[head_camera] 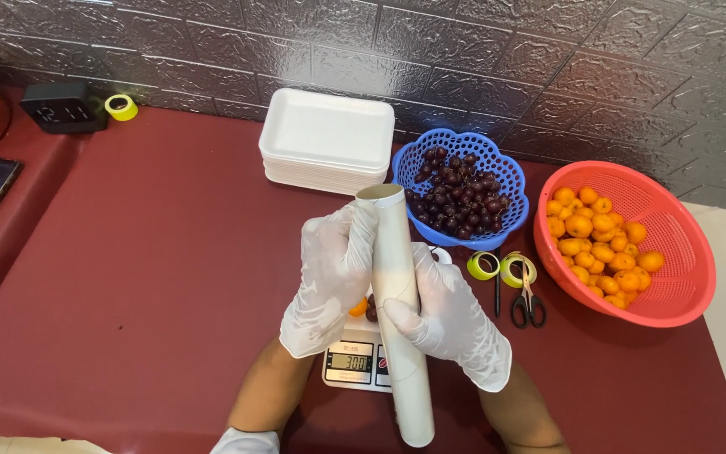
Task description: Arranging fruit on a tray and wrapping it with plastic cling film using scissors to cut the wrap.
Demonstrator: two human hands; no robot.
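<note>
Roll of cling film (398,319) upright-tilted above scale (355,363), gripped by both our gloved hands: left hand (334,273) wraps upper part, right hand (447,324) clasps middle. Blue grape basket (510,181) beyond scale.

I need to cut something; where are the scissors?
In the head view, the black-handled scissors lie right of the hands, between the kitchen scale and the red basket.
</note>
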